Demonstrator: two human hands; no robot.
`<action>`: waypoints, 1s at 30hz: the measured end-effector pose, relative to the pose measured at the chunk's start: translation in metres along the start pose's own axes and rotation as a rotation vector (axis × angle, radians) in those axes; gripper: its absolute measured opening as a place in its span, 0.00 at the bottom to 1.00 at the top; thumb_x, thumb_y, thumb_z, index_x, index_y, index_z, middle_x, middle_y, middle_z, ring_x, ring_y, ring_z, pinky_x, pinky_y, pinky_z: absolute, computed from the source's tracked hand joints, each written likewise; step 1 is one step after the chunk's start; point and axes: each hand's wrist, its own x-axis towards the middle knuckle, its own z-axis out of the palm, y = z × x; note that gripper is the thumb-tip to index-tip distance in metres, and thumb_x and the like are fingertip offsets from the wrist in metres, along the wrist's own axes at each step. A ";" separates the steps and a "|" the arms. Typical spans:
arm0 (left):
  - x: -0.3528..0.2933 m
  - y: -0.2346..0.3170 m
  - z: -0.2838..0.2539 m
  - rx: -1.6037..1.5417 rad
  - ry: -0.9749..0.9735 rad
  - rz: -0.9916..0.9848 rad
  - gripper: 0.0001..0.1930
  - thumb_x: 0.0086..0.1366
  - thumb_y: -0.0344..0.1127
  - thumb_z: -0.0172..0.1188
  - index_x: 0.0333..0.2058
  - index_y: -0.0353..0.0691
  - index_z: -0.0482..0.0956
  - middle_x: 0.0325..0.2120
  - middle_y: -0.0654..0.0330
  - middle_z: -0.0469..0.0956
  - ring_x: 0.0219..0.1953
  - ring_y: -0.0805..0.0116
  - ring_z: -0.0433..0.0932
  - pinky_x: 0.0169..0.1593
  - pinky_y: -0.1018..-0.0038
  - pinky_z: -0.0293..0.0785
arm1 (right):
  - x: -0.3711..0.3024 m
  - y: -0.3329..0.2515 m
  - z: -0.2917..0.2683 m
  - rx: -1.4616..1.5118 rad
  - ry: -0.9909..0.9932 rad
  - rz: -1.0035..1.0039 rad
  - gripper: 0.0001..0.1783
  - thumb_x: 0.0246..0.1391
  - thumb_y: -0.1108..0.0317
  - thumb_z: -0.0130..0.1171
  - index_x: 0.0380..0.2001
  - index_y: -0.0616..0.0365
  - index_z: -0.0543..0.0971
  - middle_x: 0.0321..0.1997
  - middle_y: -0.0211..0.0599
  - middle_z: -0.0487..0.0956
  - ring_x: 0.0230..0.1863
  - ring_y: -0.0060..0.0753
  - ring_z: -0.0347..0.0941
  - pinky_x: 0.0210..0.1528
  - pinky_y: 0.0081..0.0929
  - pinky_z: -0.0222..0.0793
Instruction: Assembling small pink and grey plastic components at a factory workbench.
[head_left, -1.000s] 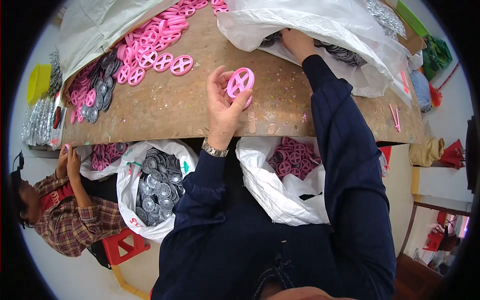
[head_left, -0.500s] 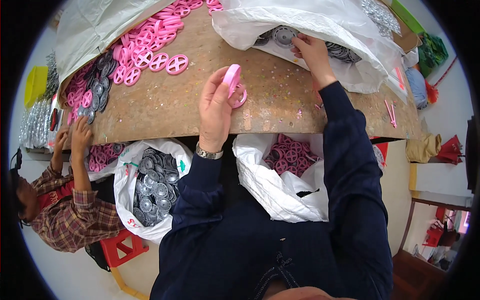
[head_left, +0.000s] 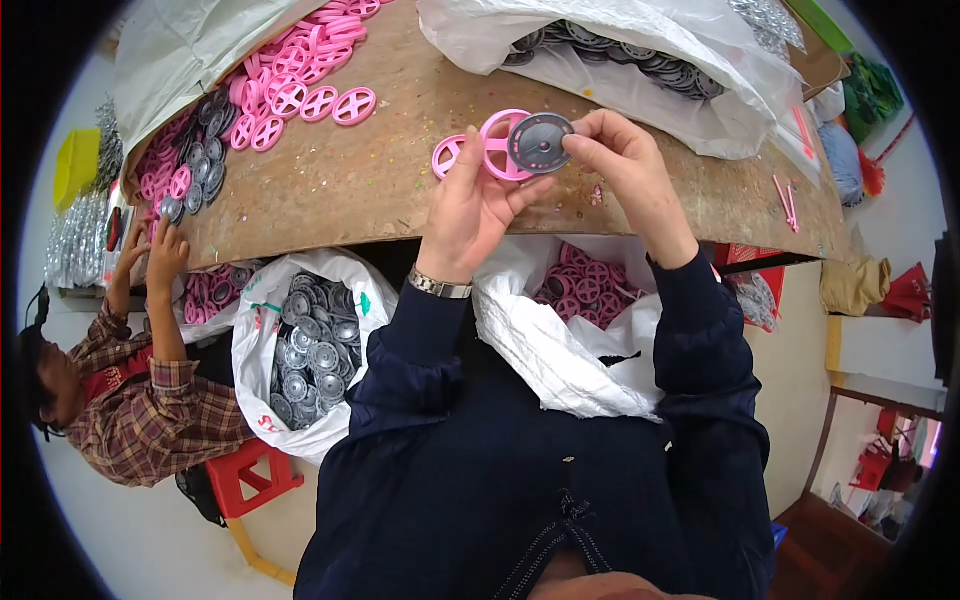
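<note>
My left hand is closed on a pink spoked ring, its thumb and fingers along the rim. Between the thumb and fingers of my right hand is a grey disc, held flat with its face up. The disc overlaps the right part of the ring; whether the two touch I cannot tell. Another pink ring shows just left of my left thumb, over the tabletop. Beyond my right hand, a white sack lies on the table with several grey discs in its mouth.
Pink rings are heaped at the table's far left. Below the edge, one sack holds grey discs, another holds pink pieces. A person in a checked shirt works at the left, near a red stool.
My right hand has come back from the sack's mouth toward me with a grey disc. My left hand has turned the pink ring to face up, and the two hands are now close together.
</note>
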 end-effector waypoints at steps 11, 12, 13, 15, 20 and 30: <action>-0.012 -0.013 0.006 0.312 -0.024 0.066 0.27 0.76 0.53 0.39 0.54 0.31 0.68 0.50 0.48 0.76 0.49 0.56 0.80 0.50 0.61 0.83 | -0.019 0.010 0.025 0.147 0.114 -0.057 0.10 0.56 0.73 0.63 0.40 0.62 0.76 0.36 0.29 0.79 0.39 0.19 0.74 0.42 0.19 0.71; -0.013 -0.013 0.006 0.312 -0.024 0.064 0.27 0.76 0.53 0.39 0.54 0.31 0.68 0.50 0.48 0.76 0.49 0.56 0.80 0.50 0.61 0.83 | -0.020 0.010 0.026 0.147 0.140 -0.098 0.10 0.55 0.73 0.63 0.41 0.62 0.76 0.37 0.30 0.79 0.39 0.19 0.75 0.43 0.19 0.72; -0.013 -0.013 0.006 0.357 -0.029 0.088 0.25 0.76 0.51 0.41 0.54 0.31 0.68 0.48 0.50 0.76 0.47 0.59 0.81 0.48 0.65 0.83 | -0.021 0.010 0.027 0.148 0.140 -0.097 0.10 0.55 0.73 0.63 0.41 0.62 0.76 0.37 0.30 0.79 0.39 0.19 0.75 0.43 0.19 0.72; -0.015 -0.012 0.008 0.402 -0.034 0.111 0.23 0.76 0.49 0.43 0.53 0.32 0.69 0.46 0.51 0.77 0.44 0.63 0.82 0.46 0.68 0.84 | -0.023 0.008 0.029 0.147 0.157 -0.104 0.11 0.55 0.75 0.62 0.42 0.63 0.77 0.37 0.30 0.79 0.39 0.20 0.75 0.43 0.19 0.72; -0.018 -0.007 0.010 0.697 -0.034 0.227 0.16 0.75 0.39 0.49 0.51 0.30 0.69 0.44 0.54 0.77 0.41 0.68 0.82 0.41 0.74 0.84 | -0.031 -0.001 0.026 0.053 0.058 -0.095 0.13 0.59 0.74 0.59 0.48 0.63 0.76 0.44 0.30 0.79 0.44 0.18 0.73 0.49 0.18 0.69; -0.024 -0.016 0.014 0.832 -0.108 0.315 0.11 0.74 0.33 0.50 0.47 0.31 0.72 0.38 0.57 0.78 0.35 0.70 0.83 0.35 0.77 0.83 | -0.043 -0.002 0.029 0.050 0.063 -0.107 0.08 0.62 0.71 0.58 0.42 0.63 0.78 0.36 0.23 0.79 0.38 0.13 0.72 0.42 0.15 0.67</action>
